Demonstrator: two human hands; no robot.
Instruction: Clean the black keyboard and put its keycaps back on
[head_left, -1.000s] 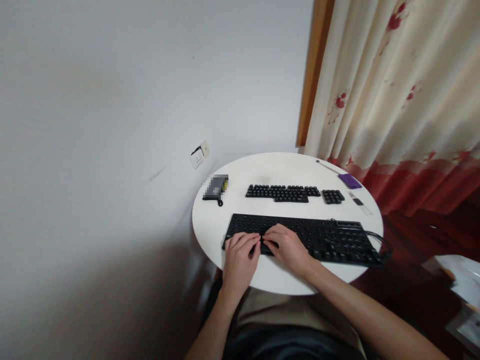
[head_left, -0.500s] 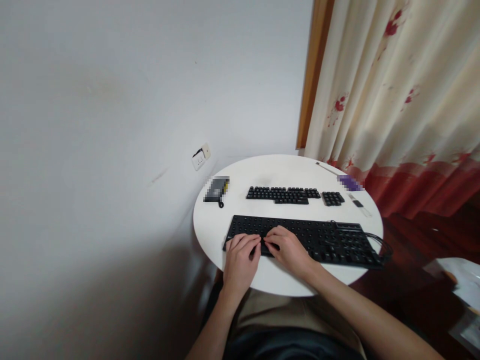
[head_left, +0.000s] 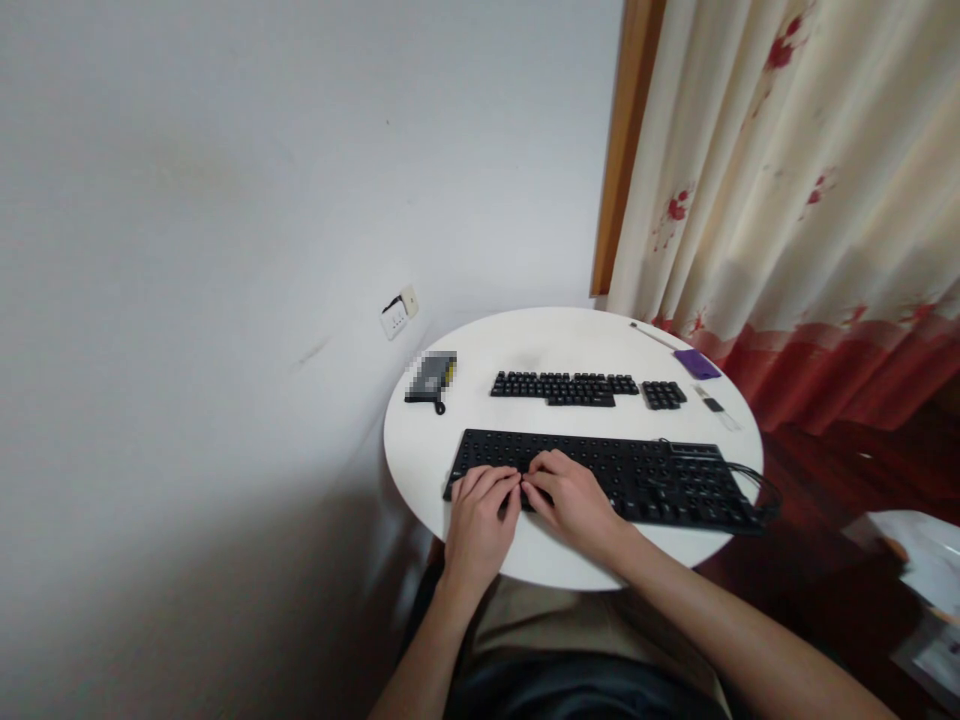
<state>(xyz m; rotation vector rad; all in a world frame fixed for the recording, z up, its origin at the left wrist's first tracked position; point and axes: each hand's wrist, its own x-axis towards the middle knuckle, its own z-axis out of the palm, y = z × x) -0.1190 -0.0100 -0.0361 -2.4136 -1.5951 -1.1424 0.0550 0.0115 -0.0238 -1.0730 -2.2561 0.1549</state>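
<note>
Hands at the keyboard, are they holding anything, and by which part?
Cannot tell: the left hand and right hand have fingertips close together over the keyboard; anything pinched there isn't discernible.

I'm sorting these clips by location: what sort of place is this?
Probably a room in a home, though the view doesn't settle it: there's a patterned cream-and-red curtain, a wall socket, and a round white table bearing a keyboard.

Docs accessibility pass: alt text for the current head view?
A person's left hand and right hand are close together over the left part of a black keyboard on a round white table. Behind the keyboard lie rows of black keycaps and a smaller keycap block, with a purple item at right and a pixelated item at left.
</note>
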